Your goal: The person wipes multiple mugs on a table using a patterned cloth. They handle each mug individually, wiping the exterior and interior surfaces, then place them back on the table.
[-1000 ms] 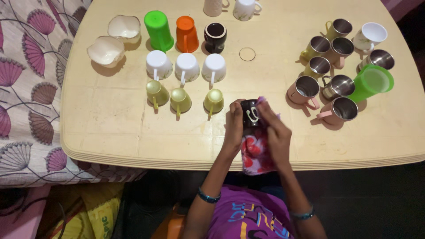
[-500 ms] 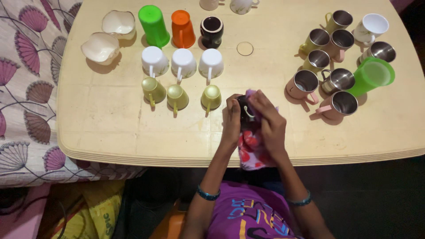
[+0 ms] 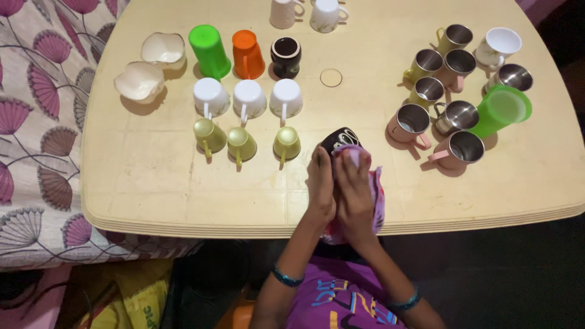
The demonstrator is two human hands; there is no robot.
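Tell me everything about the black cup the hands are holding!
The black cup is dark and glossy, maybe ceramic, with a round rim. It is tipped over so that its mouth faces away from the person, just above the cream table near its front edge. The left hand grips its side, and the right hand presses a pink patterned cloth over it, so most of the cup is hidden. I cannot see a handle. It sits apart from the other cups.

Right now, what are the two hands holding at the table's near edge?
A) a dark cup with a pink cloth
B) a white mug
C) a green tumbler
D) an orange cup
A: the left hand and right hand clasp the dark cup with the pink cloth pressed to it.
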